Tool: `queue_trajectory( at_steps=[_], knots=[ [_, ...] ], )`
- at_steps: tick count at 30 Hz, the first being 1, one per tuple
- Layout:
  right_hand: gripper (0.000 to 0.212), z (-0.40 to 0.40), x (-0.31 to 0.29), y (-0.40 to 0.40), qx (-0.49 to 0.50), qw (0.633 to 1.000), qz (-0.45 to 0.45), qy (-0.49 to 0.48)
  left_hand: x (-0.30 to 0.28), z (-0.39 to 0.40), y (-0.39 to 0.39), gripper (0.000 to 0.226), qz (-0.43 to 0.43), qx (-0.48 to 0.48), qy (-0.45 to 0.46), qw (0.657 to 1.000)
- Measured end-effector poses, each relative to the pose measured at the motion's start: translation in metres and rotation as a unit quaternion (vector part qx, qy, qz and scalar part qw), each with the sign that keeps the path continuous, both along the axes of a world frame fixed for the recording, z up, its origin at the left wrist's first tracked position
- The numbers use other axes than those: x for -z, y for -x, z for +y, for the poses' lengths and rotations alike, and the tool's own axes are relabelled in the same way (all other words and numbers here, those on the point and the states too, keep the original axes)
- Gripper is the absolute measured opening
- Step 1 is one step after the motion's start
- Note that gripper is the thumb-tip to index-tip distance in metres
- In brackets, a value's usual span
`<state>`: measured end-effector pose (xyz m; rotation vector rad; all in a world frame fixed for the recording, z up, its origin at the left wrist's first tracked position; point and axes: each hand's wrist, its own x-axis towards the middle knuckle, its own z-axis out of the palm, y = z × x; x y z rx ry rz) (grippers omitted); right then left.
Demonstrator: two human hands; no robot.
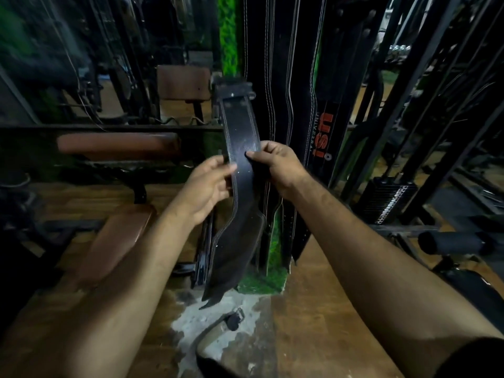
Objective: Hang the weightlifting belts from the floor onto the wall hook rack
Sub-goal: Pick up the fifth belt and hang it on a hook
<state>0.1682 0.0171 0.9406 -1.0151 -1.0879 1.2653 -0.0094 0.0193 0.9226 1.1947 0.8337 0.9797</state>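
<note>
My left hand point(210, 184) and my right hand point(275, 165) both grip one black leather belt point(240, 186) in front of me, at about its narrow middle. The left thumb lies across the belt's front with the fingers curled behind its left edge. The right thumb and fingers pinch its right edge. The belt stands roughly upright between my hands: its buckle end point(234, 91) points up and away, and its wide, curved lower part hangs down toward the floor, the tip above a patch of bare concrete point(196, 323).

Just behind the held belt, several more black belts with white stitching point(275, 77) hang straight down against a green pillar point(227, 34). One of them carries red lettering point(324, 135). Their top ends and what they hang from are out of view.

On the floor near my feet lies another strap with a buckle point(218, 328). To my left are brown padded benches point(117, 145); to my right, a weight stack point(387, 200) in a dark metal frame.
</note>
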Motion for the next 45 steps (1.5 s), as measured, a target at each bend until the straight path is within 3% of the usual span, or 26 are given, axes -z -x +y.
queue_trajectory(
  at_steps=[2,3,6,7,10,18,21,24,28,31,33,37,41,45],
  knots=[
    [0.009,-0.002,-0.008,0.004,-0.013,0.999,0.007,-0.037,-0.026,0.010,-0.004,0.081,0.029,-0.036,-0.012,0.999],
    [0.013,-0.002,-0.013,0.005,-0.020,0.998,0.004,-0.056,-0.039,0.014,-0.007,0.079,0.040,-0.055,-0.033,0.997],
    [0.019,-0.004,-0.031,0.005,-0.029,0.995,-0.038,-0.090,-0.074,0.027,-0.017,0.024,0.026,-0.100,-0.143,0.984],
    [0.019,-0.004,-0.036,0.005,-0.032,0.993,-0.057,-0.099,-0.088,0.028,-0.020,0.016,0.013,-0.101,-0.174,0.979],
    [0.015,-0.004,-0.053,0.002,-0.025,0.989,-0.089,-0.111,-0.110,0.037,-0.025,0.014,0.001,-0.105,-0.228,0.968],
    [0.005,0.000,-0.103,-0.021,0.009,0.971,-0.146,-0.191,-0.127,0.034,-0.035,0.007,0.014,-0.092,-0.261,0.961],
    [0.020,0.000,-0.110,-0.021,-0.014,0.965,-0.165,-0.203,-0.146,0.034,-0.039,0.033,-0.017,-0.108,-0.254,0.961],
    [0.030,0.002,-0.117,-0.020,0.008,0.958,-0.171,-0.230,-0.160,0.033,-0.048,0.042,-0.048,-0.137,-0.242,0.959],
    [0.020,0.011,-0.127,-0.020,0.026,0.954,-0.133,-0.267,-0.172,0.034,-0.060,0.024,-0.092,-0.125,-0.233,0.960],
    [0.012,0.013,-0.112,-0.018,0.018,0.950,-0.161,-0.265,-0.188,0.036,-0.068,0.007,-0.140,-0.129,-0.218,0.957],
    [0.009,0.012,-0.087,-0.019,0.011,0.957,-0.171,-0.233,-0.197,0.039,-0.070,0.011,-0.152,-0.137,-0.218,0.954],
    [0.012,0.014,-0.037,-0.026,-0.011,0.968,-0.199,-0.155,-0.200,0.055,-0.069,0.052,-0.154,-0.174,-0.173,0.957],
    [0.014,0.016,-0.024,-0.032,-0.036,0.960,-0.252,-0.113,-0.191,0.060,-0.064,0.031,-0.158,-0.167,-0.156,0.961],
    [0.028,0.023,-0.043,-0.034,-0.069,0.927,-0.353,-0.107,-0.204,0.058,-0.055,0.029,-0.145,-0.186,-0.166,0.958]
  ],
)
